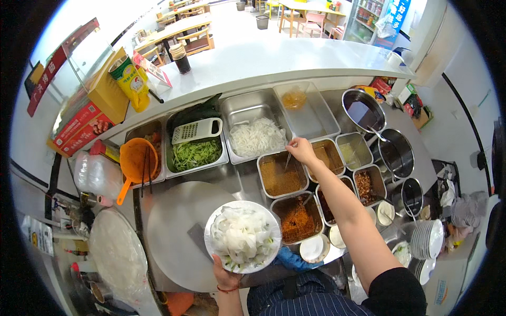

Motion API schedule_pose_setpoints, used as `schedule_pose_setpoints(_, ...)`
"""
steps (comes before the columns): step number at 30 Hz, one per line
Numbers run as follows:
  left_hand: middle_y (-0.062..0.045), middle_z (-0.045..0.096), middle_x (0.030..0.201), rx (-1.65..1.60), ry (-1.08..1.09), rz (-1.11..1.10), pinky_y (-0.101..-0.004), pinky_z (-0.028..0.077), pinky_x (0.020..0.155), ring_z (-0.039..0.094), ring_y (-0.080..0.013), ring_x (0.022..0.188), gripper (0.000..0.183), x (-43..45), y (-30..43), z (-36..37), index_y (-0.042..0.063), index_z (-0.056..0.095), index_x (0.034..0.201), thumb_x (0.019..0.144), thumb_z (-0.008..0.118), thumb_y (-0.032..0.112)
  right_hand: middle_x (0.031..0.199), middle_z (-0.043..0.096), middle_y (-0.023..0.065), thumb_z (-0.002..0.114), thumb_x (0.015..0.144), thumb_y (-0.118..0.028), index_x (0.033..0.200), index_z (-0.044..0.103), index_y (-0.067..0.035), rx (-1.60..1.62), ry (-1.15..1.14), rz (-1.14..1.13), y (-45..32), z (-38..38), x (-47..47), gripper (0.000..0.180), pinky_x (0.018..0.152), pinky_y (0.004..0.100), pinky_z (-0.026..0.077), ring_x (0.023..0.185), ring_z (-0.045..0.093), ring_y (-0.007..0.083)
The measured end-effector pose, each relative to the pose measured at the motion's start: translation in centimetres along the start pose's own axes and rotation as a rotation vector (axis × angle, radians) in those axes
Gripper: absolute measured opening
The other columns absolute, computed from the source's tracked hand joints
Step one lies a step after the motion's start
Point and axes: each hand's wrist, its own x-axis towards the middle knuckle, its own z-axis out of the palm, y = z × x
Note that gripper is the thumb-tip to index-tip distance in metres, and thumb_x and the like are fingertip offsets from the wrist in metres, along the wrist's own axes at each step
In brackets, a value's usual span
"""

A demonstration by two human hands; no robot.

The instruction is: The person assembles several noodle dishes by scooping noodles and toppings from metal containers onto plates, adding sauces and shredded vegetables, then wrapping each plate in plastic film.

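Note:
My left hand holds a white plate from below at its lower left rim. On it lies a heap of wide, translucent noodle strips with bits of green under them. My right hand reaches across and pinches the handle of a metal spoon, whose lower end is in a steel pan of brown, grainy sauce. Below that pan is one of reddish-orange chili seasoning. White noodles lie in a larger steel pan above, beside shredded green vegetable under a white grater.
A large round board lies at left, with an orange strainer and chopsticks above it. Pots of dark liquid and stacked plates stand at right. A raised white counter runs across the far side, bearing a dark sauce bottle.

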Motion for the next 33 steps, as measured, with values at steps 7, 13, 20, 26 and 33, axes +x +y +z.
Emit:
schedule_pose_setpoints(7,-0.012,0.042,0.149,-0.052,0.066,0.036,-0.0506,0.039,0.109,0.045,-0.032,0.134,0.075,2.0,-0.6,-0.6,0.007,0.028,0.152,0.098,0.051,0.054,0.089,0.067,0.016,0.065,0.088,-0.007,0.092,0.068,0.001,0.082,-0.413,-0.594,-3.3,-2.0,-9.1,0.01,0.075,0.0403,0.054,0.085,0.066,0.0349)
schedule_pose_setpoints(13,-0.013,0.042,0.15,-0.108,0.047,0.022,-0.0502,0.039,0.11,0.044,-0.0319,0.135,0.071,4.6,-1.3,-0.2,0.007,0.03,0.152,0.099,0.049,0.051,0.099,0.063,0.0145,0.062,0.079,0.002,0.11,0.064,-0.001,-0.017,-0.353,-0.798,-0.2,-1.9,-8.7,0.031,0.081,0.0443,0.053,0.094,0.063,0.0361)
schedule_pose_setpoints(20,-0.013,0.041,0.151,-0.097,0.011,0.009,-0.0506,0.036,0.113,0.043,-0.0322,0.136,0.072,6.2,-1.4,0.2,0.007,0.03,0.152,0.099,0.05,0.051,0.091,0.066,0.0166,0.062,0.086,-0.003,0.097,0.067,0.0,-0.068,-0.159,-0.518,0.2,-3.6,-10.9,0.013,0.073,0.0432,0.054,0.082,0.065,0.0375)
schedule_pose_setpoints(26,-0.012,0.04,0.152,-0.078,0.013,-0.01,-0.0498,0.034,0.114,0.041,-0.0318,0.137,0.072,6.6,-1.6,0.3,0.007,0.029,0.152,0.099,0.05,0.051,0.087,0.066,0.0166,0.066,0.086,-0.002,0.094,0.067,0.002,0.092,-0.208,-0.438,-2.0,-2.2,-12.9,0.009,0.072,0.042,0.054,0.082,0.066,0.0371)
schedule_pose_setpoints(33,-0.012,0.038,0.153,-0.083,-0.001,-0.021,-0.0494,0.033,0.114,0.04,-0.0317,0.138,0.072,7.0,-1.6,0.2,0.007,0.028,0.152,0.099,0.049,0.05,0.091,0.066,0.0173,0.063,0.087,-0.001,0.099,0.067,0.003,0.102,-0.166,-0.562,-1.9,-1.2,-8.9,0.013,0.073,0.0424,0.055,0.084,0.066,0.0364)
